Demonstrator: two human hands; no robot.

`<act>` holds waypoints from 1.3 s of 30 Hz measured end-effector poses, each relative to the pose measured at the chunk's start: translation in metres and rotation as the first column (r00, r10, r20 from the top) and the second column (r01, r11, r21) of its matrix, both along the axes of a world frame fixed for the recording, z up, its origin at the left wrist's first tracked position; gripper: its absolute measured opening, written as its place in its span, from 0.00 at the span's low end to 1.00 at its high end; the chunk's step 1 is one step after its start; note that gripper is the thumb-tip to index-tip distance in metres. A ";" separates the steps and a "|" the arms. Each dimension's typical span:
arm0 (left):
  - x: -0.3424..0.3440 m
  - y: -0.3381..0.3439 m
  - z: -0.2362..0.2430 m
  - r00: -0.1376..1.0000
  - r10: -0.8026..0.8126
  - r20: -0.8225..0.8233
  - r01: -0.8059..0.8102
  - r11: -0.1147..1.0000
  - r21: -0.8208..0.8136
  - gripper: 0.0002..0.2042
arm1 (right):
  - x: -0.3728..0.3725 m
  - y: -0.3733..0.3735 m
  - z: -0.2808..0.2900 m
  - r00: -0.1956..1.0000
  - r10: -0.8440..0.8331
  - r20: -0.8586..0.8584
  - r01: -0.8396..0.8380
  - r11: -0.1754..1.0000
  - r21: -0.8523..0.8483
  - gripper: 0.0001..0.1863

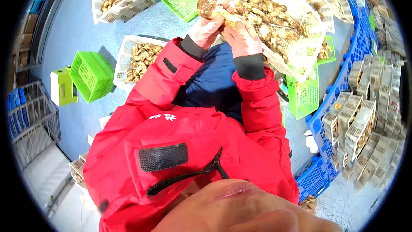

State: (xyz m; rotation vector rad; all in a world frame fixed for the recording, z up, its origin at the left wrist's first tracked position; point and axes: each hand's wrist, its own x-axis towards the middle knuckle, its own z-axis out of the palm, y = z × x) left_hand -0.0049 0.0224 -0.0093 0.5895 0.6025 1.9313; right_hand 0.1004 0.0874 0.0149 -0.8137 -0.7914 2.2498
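Both hands are closed on a large mushroom (207, 7) with a brown, mottled round cap and a thick pale stem. My left hand (206, 31) grips it just behind the cap, which points to the left. The fingers of my right hand (243, 38) are wrapped around the stem end. Behind and to the right of my hands, a big white slatted crate (315, 48) holds a loose heap of similar brown and cream mushrooms (274, 21). Part of the stem is hidden by my fingers.
White crates of mushrooms stand at the far left (103, 17) and near left (121, 66). Green baskets sit on the blue floor (64, 60): one behind (171, 8), a stack left (86, 79), one right (304, 99). Blue pallets (319, 133) and stacked crates (358, 124) line the right.
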 end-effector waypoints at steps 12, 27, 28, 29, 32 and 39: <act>-0.009 -0.018 -0.007 0.988 -0.030 0.153 0.037 0.998 -0.041 0.24 | -0.014 -0.022 -0.033 0.998 -0.027 -0.048 0.054 0.632 0.773 0.21; -0.127 -0.263 -0.326 0.780 0.409 0.473 0.031 0.730 -0.683 0.15 | 0.152 0.111 -0.036 0.832 -0.435 0.344 0.129 0.755 0.642 0.11; -0.128 -0.276 -0.335 0.750 0.474 0.462 0.079 0.629 -0.774 0.15 | 0.180 0.124 -0.040 0.776 -0.512 0.368 0.127 0.698 0.705 0.12; -0.127 -0.287 -0.339 0.722 0.540 0.434 0.124 0.515 -0.848 0.14 | 0.205 0.135 -0.046 0.719 -0.583 0.379 0.117 0.639 0.760 0.12; -0.113 -0.295 -0.335 0.712 0.685 0.153 -0.040 0.258 -0.965 0.26 | 0.250 0.157 -0.063 0.578 -0.691 0.434 0.149 0.612 0.777 0.22; -0.110 -0.214 -0.278 0.837 0.458 0.298 0.020 0.519 -0.855 0.21 | 0.265 0.190 -0.108 0.688 -0.400 0.606 -0.020 0.824 0.566 0.21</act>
